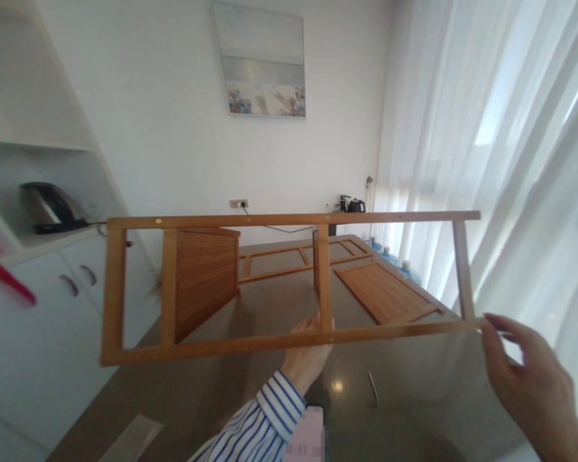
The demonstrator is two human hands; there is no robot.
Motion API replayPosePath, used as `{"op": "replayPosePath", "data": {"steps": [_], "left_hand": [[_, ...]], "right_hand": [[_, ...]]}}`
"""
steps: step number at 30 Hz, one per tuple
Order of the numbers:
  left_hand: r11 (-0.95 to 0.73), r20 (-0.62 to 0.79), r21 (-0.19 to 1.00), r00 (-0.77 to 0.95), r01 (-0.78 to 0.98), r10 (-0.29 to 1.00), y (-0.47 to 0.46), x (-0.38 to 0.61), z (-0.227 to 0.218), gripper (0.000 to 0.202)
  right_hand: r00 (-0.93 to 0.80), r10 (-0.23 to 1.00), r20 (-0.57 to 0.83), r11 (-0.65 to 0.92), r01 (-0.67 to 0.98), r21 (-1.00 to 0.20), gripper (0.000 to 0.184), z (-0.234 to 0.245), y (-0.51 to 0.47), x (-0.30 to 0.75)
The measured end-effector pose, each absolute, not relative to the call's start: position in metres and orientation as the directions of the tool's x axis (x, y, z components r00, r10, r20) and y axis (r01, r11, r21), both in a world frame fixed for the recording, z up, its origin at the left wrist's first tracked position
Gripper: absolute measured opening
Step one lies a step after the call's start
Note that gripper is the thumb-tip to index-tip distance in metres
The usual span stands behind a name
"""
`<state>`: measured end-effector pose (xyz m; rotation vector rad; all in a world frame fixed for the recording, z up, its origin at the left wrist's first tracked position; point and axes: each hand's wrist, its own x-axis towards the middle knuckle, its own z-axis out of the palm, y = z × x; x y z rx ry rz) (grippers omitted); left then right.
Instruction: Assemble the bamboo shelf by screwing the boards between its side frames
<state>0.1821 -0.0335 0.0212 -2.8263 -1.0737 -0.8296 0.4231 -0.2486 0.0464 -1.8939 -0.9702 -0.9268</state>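
A long wooden frame (250,345) with crossbars stands on its long side above the table, raised across the view. Behind it, a slatted-looking wooden board (207,279) extends away from the left crossbar, and a second one shows nearly edge-on by the middle crossbar. My left hand (308,353), in a striped cuff, grips the lower rail near that middle crossbar; some fingers are hidden behind the wood. At the right end, my right hand (532,372) pinches the tip of the lower rail between thumb and fingers.
On the table (351,423) lie a hex key (373,388), a phone (306,433), a clear plastic bag (132,439), a wooden panel (390,292) and another ladder-like frame (274,262). Cabinets (52,321) stand left; water bottles (407,273) and curtains (486,128) are right.
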Motion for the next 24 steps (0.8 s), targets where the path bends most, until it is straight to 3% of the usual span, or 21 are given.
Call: {"op": "replayPosePath", "data": {"steps": [1,4,9,13,18,21,24], "left_hand": [[-0.760,0.469,0.191,0.622,0.622,0.627,-0.034,0.180,0.020,0.027],[-0.729,0.448,0.263,0.589,0.633,0.673,-0.035,0.172,0.016,0.032],[-0.707,0.421,0.388,0.568,0.591,0.707,-0.036,0.153,0.010,0.036],[-0.673,0.378,0.487,0.560,0.557,0.737,-0.037,0.140,0.008,0.035],[-0.551,0.243,0.726,0.596,0.412,0.766,-0.040,0.116,0.002,0.035],[-0.233,-0.025,0.915,0.620,0.331,0.784,-0.044,0.093,-0.004,0.042],[0.147,-0.226,0.972,0.553,0.185,0.802,-0.049,0.068,-0.006,0.045]], "right_hand": [[0.515,0.242,0.822,-0.430,0.817,-0.385,0.048,0.054,-0.248,0.436],[0.709,0.391,0.588,-0.380,0.706,-0.598,0.063,0.063,-0.238,0.467],[0.697,0.652,0.299,-0.262,0.577,-0.774,0.044,0.046,-0.214,0.480],[0.693,0.667,0.276,-0.340,0.612,-0.714,0.040,0.039,-0.207,0.468],[0.703,0.635,0.321,-0.402,0.655,-0.640,0.040,0.041,-0.202,0.449],[0.689,0.637,0.346,-0.403,0.680,-0.612,0.040,0.043,-0.202,0.438],[0.667,0.641,0.379,-0.403,0.713,-0.574,0.037,0.044,-0.202,0.428]]}}
